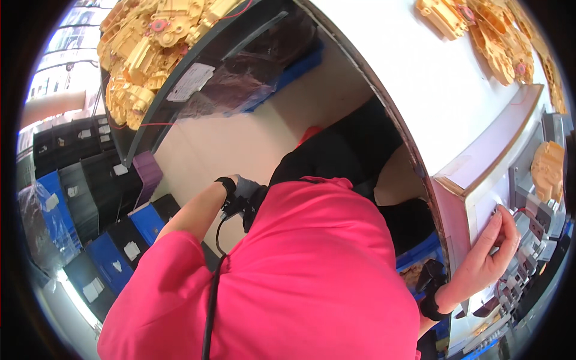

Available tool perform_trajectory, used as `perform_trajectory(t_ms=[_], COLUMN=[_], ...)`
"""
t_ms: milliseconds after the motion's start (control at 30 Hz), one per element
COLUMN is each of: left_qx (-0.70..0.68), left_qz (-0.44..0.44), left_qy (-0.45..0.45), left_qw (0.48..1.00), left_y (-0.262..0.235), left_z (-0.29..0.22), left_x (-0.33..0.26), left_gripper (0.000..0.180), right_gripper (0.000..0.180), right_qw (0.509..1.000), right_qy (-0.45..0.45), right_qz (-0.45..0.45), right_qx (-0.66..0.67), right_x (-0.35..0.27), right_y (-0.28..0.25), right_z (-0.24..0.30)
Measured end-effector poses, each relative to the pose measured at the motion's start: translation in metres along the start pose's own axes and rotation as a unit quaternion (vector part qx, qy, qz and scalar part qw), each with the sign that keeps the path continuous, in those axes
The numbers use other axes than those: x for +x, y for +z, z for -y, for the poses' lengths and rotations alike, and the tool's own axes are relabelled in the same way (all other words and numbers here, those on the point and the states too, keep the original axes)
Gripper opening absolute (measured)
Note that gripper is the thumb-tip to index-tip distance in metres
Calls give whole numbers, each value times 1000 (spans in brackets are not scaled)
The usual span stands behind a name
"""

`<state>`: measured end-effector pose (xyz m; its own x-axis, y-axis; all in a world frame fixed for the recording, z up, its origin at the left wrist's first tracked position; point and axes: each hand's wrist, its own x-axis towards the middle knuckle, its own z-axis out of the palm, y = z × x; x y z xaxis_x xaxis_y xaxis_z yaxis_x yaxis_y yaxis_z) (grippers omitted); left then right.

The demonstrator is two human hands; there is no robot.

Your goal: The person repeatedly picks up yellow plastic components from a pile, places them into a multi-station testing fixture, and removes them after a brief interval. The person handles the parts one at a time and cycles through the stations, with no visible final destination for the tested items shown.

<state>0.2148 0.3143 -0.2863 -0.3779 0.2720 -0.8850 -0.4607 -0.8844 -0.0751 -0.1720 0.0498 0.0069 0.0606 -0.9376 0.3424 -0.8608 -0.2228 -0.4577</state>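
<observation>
Reaching out to the right with the right hand (495, 246), beside a white ledge edged in wood (505, 149). Holding the fingers (509, 229) bent, with thumb and forefinger drawn narrow at the tips. Showing right at those tips a small dark piece (497, 209), too tiny to name; cannot tell whether pinched or merely touched. Just beyond the same hand, seen in a crowded row: grey metal pieces (539, 227), with a yellow part (547, 172) standing among them, near the fingers but apart from them.

Keeping the left hand (247, 188) low at the waist, close against the pink shirt (312, 264) and the black trousers (336, 150). Mostly hidden there behind a black device (240, 207), so cannot tell how wide the left fingers are or whether anything is in them. Wearing a black band on each wrist, with a black cable (211, 300) running down over the shirt from the left one.

Lying at the far right of the white table (396, 72), past the ledge: more yellow parts (501, 45). Heaped high at upper left on a dark cart (171, 96): a pile of similar yellow pieces (153, 45). Stacked below and left of the cart: black bins (84, 137) and blue bins (110, 258), many bearing white labels, near a purple bin (147, 171). Spreading out between cart and table: a pale floor (222, 147).
</observation>
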Motion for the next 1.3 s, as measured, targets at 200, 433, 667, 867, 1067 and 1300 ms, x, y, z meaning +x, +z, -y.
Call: perform_trajectory(t_ms=[200, 433, 667, 867, 1067, 1300], left_qx=[285, 359, 253, 289, 138, 89], left_qz=[-80, -380, -302, -439, -427, -413], left_qy=[54, 404, 741, 751, 738, 723], left_qw=[954, 751, 543, 400, 503, 547], left_y=[-30, -10, 131, 142, 142, 130], left_z=[-27, -147, -258, -329, -346, -341], left_x=[11, -136, -296, -268, -227, -223], left_gripper=[42, 35, 26, 24, 19, 26], right_gripper=[13, 10, 17, 17, 16, 18], right_qw=[999, 997, 996, 991, 989, 989], right_qy=[-53, -79, -84, -112, -124, -131], right_qz=[5, -10, -35, -62, -62, -43], right_qx=[-13, -6, 25, 29, 41, 46], right_x=[3, 5, 12, 13, 12, 10], right_y=[0, 1, 2, 2, 2, 1], right_z=[7, 7, 4, 1, -1, -4])
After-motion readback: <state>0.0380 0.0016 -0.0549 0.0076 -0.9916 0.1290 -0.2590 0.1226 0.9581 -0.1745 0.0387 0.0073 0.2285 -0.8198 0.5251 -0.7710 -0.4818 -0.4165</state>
